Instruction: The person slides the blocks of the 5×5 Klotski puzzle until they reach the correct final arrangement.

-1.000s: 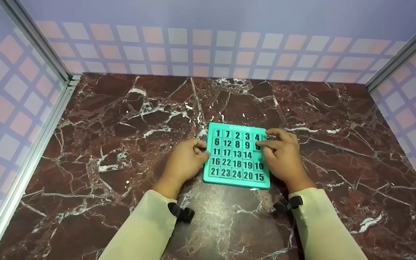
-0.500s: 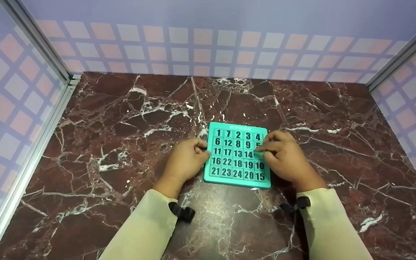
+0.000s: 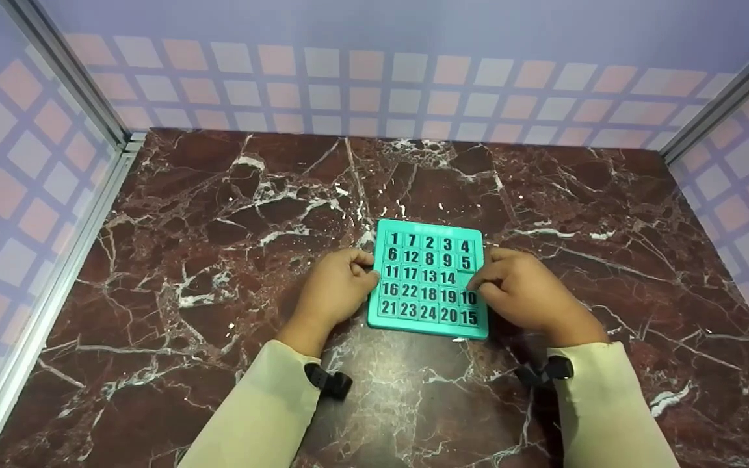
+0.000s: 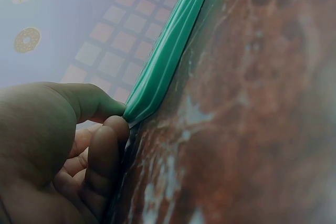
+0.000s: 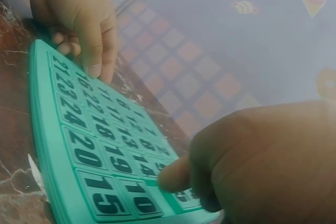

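A turquoise number slide puzzle [image 3: 426,330] lies on the table, its raised tiles bearing black numerals. The open slot [image 3: 464,278] is in the right column, between the 5 tile [image 3: 466,262] and the 10 tile [image 3: 469,298]. My left hand [image 3: 334,286] pinches the puzzle's left edge; in the left wrist view, thumb and finger meet at the green frame [image 4: 157,77]. My right hand [image 3: 521,289] is at the right edge, one fingertip over the slot beside the 10 tile. In the right wrist view that finger [image 5: 175,176] points at the slot, with other fingers bent beneath.
The puzzle lies on a dark red marbled table [image 3: 251,214] with white veins. Purple panels [image 3: 407,97] with pink and white squares stand behind and at both sides, joined by metal posts [image 3: 69,78]. A black strap device sits at each wrist.
My right hand has moved from the 5 tile down to the slot and 10 tile, and its wrist has shifted right. The 5 tile is now uncovered. My left hand keeps its hold.
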A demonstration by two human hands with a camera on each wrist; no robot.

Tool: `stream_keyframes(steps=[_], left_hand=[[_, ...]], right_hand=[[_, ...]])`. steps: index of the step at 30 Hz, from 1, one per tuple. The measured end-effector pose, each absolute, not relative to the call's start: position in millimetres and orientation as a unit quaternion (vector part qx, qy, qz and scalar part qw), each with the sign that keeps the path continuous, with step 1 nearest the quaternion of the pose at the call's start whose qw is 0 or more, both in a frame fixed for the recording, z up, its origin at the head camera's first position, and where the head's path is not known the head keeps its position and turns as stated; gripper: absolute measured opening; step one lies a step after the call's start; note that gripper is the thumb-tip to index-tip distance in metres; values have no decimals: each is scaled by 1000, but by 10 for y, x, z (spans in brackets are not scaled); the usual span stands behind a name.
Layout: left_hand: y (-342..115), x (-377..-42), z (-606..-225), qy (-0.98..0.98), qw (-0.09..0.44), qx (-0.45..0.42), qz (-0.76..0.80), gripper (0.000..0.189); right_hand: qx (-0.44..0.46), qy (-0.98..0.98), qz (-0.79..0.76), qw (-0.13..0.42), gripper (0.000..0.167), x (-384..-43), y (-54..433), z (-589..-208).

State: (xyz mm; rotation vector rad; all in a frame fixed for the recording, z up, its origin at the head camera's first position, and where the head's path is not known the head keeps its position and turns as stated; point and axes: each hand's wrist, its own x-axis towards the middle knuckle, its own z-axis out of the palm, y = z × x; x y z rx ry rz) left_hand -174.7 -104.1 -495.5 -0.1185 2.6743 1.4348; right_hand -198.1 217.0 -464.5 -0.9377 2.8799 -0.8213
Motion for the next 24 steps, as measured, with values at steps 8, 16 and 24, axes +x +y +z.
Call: stream_keyframes(steps=[8, 16, 24], left_hand=[[-1039, -1738, -4934, 880, 56, -44, 469, 28], [-1036, -1742, -4939, 882, 56, -44, 466, 27], [-1044, -1736, -4948, 882, 44, -38, 468, 26]], right_hand=[[-313, 911, -264, 45, 30, -1968, 2194, -4615], [-311, 912, -262, 52, 29, -1967, 2213, -4623], [-305, 918, -250, 41, 30, -1979, 2214, -4636]])
